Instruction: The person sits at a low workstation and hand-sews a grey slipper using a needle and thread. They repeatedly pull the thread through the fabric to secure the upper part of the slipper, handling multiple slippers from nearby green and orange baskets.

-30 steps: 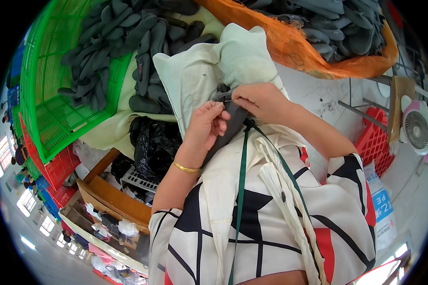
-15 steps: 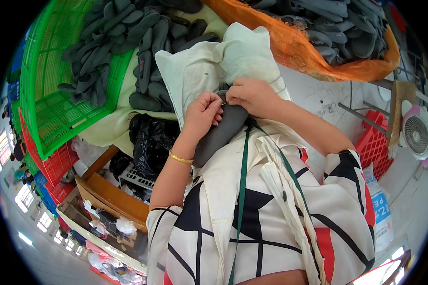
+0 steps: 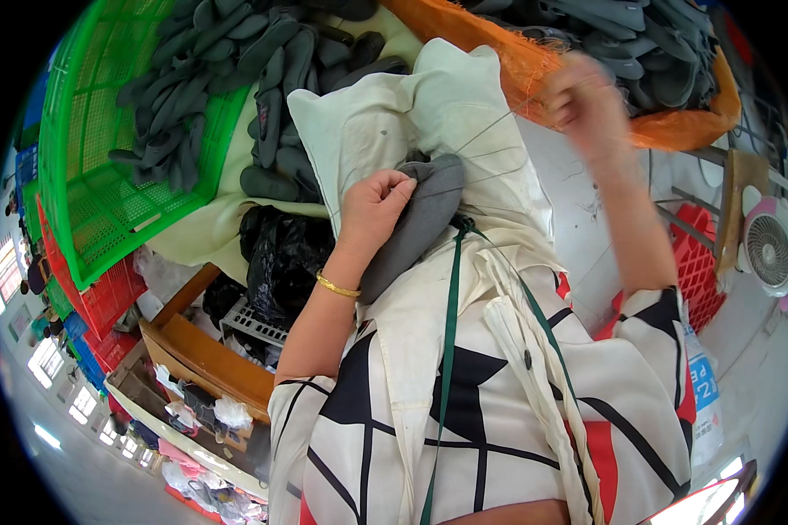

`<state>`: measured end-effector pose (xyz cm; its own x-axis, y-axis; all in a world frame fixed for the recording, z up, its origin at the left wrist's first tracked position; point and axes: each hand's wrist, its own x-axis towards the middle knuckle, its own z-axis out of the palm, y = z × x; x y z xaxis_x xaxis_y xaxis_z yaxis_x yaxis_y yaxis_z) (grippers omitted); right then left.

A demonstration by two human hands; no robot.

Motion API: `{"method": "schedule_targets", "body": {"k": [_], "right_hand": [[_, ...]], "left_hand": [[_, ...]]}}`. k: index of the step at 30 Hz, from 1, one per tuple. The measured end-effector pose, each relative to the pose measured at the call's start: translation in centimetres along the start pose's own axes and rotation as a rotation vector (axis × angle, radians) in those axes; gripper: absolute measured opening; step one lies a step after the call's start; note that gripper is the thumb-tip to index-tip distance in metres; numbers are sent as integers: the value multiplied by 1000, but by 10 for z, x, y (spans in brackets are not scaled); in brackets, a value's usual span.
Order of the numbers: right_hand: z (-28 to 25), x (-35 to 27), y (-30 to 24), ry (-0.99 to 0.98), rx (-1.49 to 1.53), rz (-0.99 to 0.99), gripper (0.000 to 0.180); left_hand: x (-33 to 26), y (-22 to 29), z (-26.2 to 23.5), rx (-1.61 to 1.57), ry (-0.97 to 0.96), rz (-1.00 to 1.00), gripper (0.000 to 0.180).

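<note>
A dark grey cloth shoe (image 3: 429, 197) lies slanted on the pale apron (image 3: 490, 149) over my lap. My left hand (image 3: 375, 206) is closed on the upper left edge of the shoe, thumb and fingers pinched together. Up and to the right, my right hand (image 3: 585, 101) is raised beside the orange sack, smeared by motion, with its fingers curled in. A thin dark thread (image 3: 490, 127) stretches from the shoe toward this hand. Whether a needle is in the fingers cannot be made out.
A green plastic basket (image 3: 87, 166) heaped with grey shoes (image 3: 179, 105) stands at the left. An orange sack (image 3: 473, 44) with more grey shoes lies at the far right. Black plastic bags (image 3: 276, 254) sit left of my lap; a white fan (image 3: 768, 245) is at the right.
My right hand has moved from the shoe up and to the right, drawing the thread out straight. My left hand stays at the shoe, and more of the shoe's top shows.
</note>
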<state>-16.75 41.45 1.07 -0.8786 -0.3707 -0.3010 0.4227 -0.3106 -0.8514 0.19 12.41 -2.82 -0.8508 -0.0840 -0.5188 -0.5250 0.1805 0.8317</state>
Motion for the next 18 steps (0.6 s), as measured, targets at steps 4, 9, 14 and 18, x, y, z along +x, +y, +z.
{"method": "schedule_targets", "body": {"k": [4,9,14,18], "right_hand": [[-149,6,-98,550,271,-378,13],[-241,-9,-162,946,158,-712,9],[-247,-17,-157,957,9,-749,8],[-268,-18,-143,837,-111,-656,5]], "left_hand": [[5,-2,-1,21,-25,20,16],[5,-1,1,69,-25,101,15],[1,7,2,103,-16,148,14],[1,13,5,109,-22,147,14]]}}
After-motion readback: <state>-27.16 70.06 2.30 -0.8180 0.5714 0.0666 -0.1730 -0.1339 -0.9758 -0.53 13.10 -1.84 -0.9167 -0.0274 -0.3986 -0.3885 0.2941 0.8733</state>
